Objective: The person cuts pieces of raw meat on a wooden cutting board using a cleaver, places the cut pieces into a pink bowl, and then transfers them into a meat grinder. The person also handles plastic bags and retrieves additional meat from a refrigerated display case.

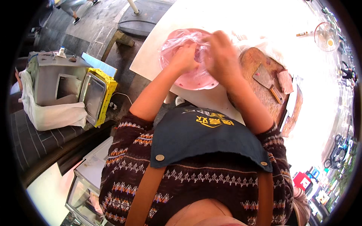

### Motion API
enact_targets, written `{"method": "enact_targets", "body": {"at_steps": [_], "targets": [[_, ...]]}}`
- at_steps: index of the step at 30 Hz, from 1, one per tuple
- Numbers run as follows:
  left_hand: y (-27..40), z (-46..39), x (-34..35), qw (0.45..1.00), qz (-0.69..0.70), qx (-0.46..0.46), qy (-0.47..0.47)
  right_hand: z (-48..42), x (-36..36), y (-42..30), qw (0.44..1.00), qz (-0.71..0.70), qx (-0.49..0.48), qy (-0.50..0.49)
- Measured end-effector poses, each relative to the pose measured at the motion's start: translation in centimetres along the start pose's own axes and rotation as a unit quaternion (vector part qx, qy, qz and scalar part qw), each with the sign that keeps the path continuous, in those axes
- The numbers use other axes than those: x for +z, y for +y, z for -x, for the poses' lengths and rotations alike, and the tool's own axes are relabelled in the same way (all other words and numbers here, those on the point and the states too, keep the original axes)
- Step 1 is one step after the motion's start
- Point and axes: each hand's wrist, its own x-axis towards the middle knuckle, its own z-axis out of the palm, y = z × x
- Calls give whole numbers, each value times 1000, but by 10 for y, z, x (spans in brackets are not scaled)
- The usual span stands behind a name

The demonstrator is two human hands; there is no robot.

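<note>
A round pink plastic basin [195, 82] stands on the white table in front of me, with a clear plastic bag [181, 36] spread in it. My left hand [186, 58] reaches into the basin, against the bag; its fingertips are partly hidden by the film. Above the basin's right side is my right hand [222, 58], blurred, its fingers bent near the bag; whether it grips the film cannot be told. To the right, a cleaver [263, 76] with a wooden handle and a piece of meat [285, 82] lie on a wooden chopping board [250, 66].
Beside the board lies a long blade [292, 101]. White plastic bags [263, 46] are bunched behind the board. At the left stand a metal cabinet [65, 67] and a yellow crate [106, 96]. A glass-sided case [84, 180] is at lower left. A person walks at upper left.
</note>
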Motion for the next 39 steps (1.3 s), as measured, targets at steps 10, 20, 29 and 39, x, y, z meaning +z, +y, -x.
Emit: {"method": "enact_targets", "body": {"at_steps": [10, 20, 29, 39], "targets": [[-10, 5, 2, 955, -286, 32, -74, 17, 118, 86, 971, 130, -49, -195], [-4, 16, 13, 992, 10, -32, -121, 25, 107, 70, 951, 2, 78, -298], [10, 31, -24, 681, 600, -302, -293, 48, 84, 80, 590, -535, 420, -435], [94, 32, -82, 423, 870, -161, -195, 42, -68, 33, 614, -675, 389, -126]]}}
